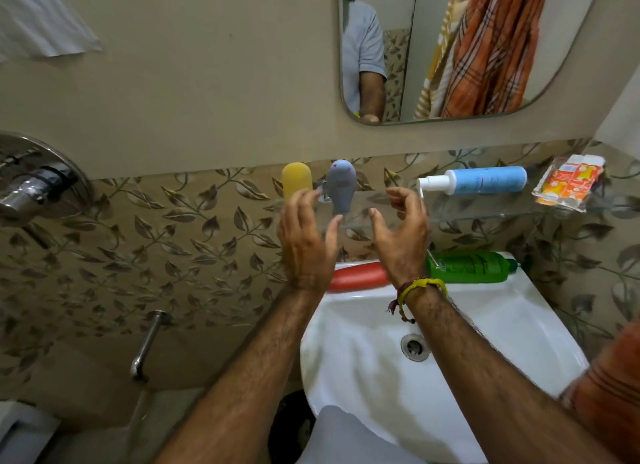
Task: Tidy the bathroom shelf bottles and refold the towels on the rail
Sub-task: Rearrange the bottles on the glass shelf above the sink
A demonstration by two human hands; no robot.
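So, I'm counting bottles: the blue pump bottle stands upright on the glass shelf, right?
Not upright: the head view shows the blue pump bottle lying on its side on the glass shelf, pump end toward the right hand.

Beige wall (207,83), leaf-patterned tiles (173,238), mirror (450,48), white basin (485,325) — possibly ceramic
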